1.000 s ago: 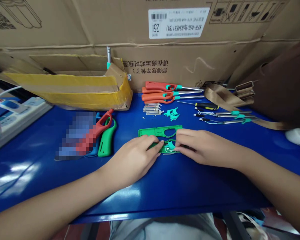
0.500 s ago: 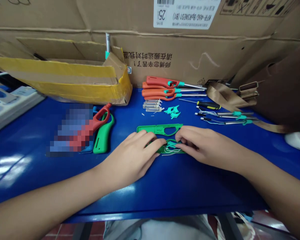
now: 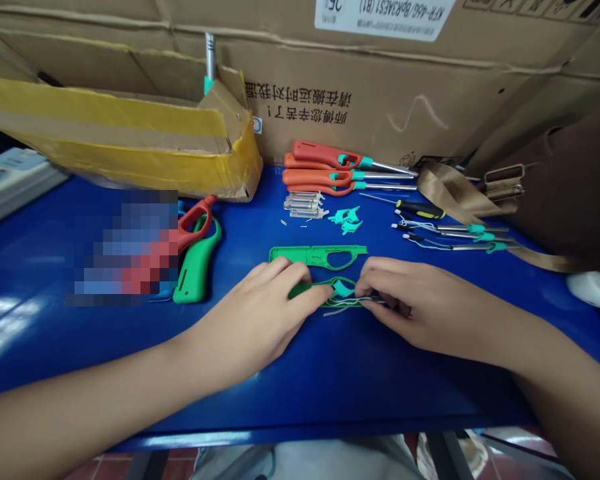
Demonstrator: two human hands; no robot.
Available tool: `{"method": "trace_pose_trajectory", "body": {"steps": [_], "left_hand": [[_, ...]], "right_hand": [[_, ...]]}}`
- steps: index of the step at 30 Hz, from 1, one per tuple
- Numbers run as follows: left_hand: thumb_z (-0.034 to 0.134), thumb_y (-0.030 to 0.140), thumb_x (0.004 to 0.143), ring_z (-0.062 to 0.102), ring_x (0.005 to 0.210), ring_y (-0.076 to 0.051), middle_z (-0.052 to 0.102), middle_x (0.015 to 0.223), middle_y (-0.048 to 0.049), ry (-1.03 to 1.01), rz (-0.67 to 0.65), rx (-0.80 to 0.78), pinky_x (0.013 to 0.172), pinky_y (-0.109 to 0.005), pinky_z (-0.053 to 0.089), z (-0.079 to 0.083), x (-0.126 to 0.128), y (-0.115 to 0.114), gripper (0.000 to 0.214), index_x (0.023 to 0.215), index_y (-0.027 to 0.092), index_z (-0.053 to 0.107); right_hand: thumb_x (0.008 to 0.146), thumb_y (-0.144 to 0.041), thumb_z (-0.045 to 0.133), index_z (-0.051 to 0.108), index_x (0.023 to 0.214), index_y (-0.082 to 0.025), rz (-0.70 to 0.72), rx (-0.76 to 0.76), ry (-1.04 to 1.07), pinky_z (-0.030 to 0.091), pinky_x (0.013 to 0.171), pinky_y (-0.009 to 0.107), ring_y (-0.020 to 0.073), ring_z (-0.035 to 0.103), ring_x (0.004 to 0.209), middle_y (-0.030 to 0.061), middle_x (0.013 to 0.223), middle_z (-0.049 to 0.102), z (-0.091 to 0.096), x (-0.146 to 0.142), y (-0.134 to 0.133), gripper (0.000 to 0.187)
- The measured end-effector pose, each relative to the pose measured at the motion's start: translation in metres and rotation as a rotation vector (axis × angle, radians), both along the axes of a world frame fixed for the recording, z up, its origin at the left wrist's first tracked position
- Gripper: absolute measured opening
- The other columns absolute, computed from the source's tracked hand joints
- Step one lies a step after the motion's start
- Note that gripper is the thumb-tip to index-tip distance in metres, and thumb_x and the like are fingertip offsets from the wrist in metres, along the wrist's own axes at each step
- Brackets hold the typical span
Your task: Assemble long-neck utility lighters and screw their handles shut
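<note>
A green lighter-handle half shell (image 3: 330, 295) lies on the blue table (image 3: 330, 373) between my hands, with a teal trigger piece (image 3: 341, 289) and thin white wires in it. My left hand (image 3: 260, 320) presses down on the shell's left end, fingers curled over it. My right hand (image 3: 415, 303) pinches the shell's right end at the wires and a thin metal tube. A second green half shell (image 3: 317, 255) lies just behind, untouched.
Behind lie finished orange lighters (image 3: 325, 175), small metal parts (image 3: 304, 205), loose teal triggers (image 3: 347, 220), a black-and-yellow screwdriver (image 3: 420, 209) and metal tubes with wires (image 3: 455, 237). Red and green handles (image 3: 195, 257) lie left. A taped cardboard box (image 3: 130, 147) and big cartons stand behind.
The view has tilted down a little. My right hand has shifted slightly right along the shell, uncovering the teal trigger; my left hand stays pressed on the left end.
</note>
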State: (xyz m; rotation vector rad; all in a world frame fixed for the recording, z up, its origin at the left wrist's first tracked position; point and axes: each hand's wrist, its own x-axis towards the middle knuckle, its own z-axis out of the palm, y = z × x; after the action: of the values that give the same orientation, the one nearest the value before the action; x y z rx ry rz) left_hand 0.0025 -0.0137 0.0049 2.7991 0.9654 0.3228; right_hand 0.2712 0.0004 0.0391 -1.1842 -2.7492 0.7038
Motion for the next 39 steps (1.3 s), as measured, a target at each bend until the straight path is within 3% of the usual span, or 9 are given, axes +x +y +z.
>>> {"method": "trace_pose_trajectory", "body": {"steps": [10,17,20,24,30,39], "left_hand": [[0.054,0.007,0.095,0.050,0.105,-0.029,0.058,0.123,-0.0095,0.026,-0.016,0.001,0.089,-0.048,0.052,0.002,0.001,-0.002,0.048,0.137,0.029,0.056],[0.053,0.006,0.093,0.050,0.106,-0.030,0.058,0.126,-0.0094,0.015,-0.012,-0.007,0.088,-0.048,0.051,0.001,0.002,-0.002,0.048,0.135,0.029,0.058],[0.052,0.006,0.095,0.050,0.106,-0.029,0.058,0.126,-0.0094,0.010,-0.007,-0.012,0.088,-0.048,0.051,0.001,0.003,-0.002,0.045,0.134,0.028,0.058],[0.051,0.007,0.096,0.050,0.109,-0.029,0.058,0.127,-0.0096,-0.001,-0.004,-0.032,0.090,-0.047,0.050,0.000,0.002,-0.001,0.043,0.134,0.026,0.057],[0.050,0.008,0.097,0.050,0.109,-0.029,0.058,0.129,-0.0097,0.003,-0.011,-0.035,0.091,-0.047,0.050,-0.002,0.001,-0.001,0.045,0.137,0.028,0.057],[0.051,0.007,0.096,0.050,0.109,-0.029,0.058,0.127,-0.0094,-0.015,-0.005,-0.031,0.090,-0.047,0.050,-0.001,0.002,0.000,0.040,0.131,0.025,0.058]], "right_hand": [[0.086,-0.011,0.059,0.058,0.097,-0.024,-0.062,-0.017,0.002,0.040,0.066,0.028,0.0158,0.059,0.081,0.0007,0.095,0.064,0.003,-0.003,-0.003,0.017],[0.098,-0.025,0.057,0.056,0.098,-0.024,-0.032,-0.064,-0.010,0.040,0.069,0.029,0.0158,0.058,0.083,-0.0003,0.097,0.063,0.002,-0.003,-0.002,0.002],[0.102,-0.026,0.052,0.057,0.097,-0.023,-0.011,-0.047,-0.011,0.039,0.069,0.029,0.0157,0.057,0.082,0.0000,0.095,0.062,0.002,-0.004,-0.001,0.008],[0.101,-0.021,0.050,0.059,0.094,-0.022,-0.013,-0.042,0.008,0.038,0.068,0.029,0.0158,0.056,0.080,0.0013,0.092,0.062,0.001,-0.005,0.000,0.011],[0.096,-0.022,0.060,0.062,0.087,-0.022,-0.136,-0.049,0.041,0.035,0.061,0.028,0.0134,0.052,0.069,-0.0004,0.084,0.063,-0.003,-0.008,0.001,0.009],[0.098,-0.029,0.061,0.065,0.085,-0.021,-0.137,-0.010,0.069,0.036,0.061,0.027,0.0122,0.053,0.067,-0.0004,0.083,0.065,-0.005,-0.013,0.002,0.016]]}}
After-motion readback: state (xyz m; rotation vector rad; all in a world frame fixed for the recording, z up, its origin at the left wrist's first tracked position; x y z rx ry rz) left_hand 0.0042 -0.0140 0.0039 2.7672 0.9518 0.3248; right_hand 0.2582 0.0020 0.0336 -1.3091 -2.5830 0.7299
